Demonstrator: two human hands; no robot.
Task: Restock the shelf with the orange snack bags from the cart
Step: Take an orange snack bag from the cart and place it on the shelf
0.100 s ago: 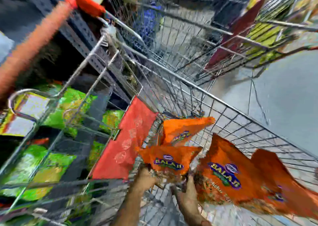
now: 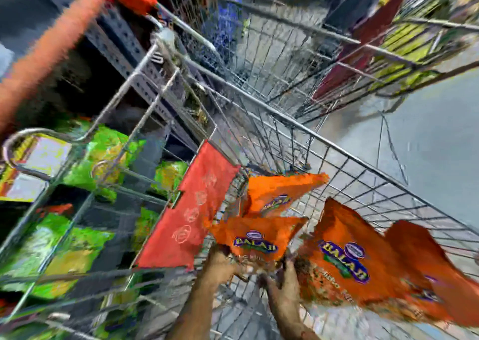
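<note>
Several orange snack bags lie in the wire cart (image 2: 324,142). Both hands reach down into it. My left hand (image 2: 220,262) and my right hand (image 2: 285,269) together grip the lower edge of one orange snack bag (image 2: 256,238) with a purple logo. Another orange bag (image 2: 280,192) stands just behind it. A larger orange bag (image 2: 347,264) lies right of my right hand, touching it, with one more orange bag (image 2: 430,275) behind that. The picture is blurred by motion.
The cart's red child-seat flap (image 2: 191,210) hangs left of my hands, and its orange handle (image 2: 49,52) crosses the upper left. Shelves with green snack bags (image 2: 103,155) stand on the left. A second wire cart (image 2: 298,41) sits beyond. Grey floor (image 2: 435,137) lies right.
</note>
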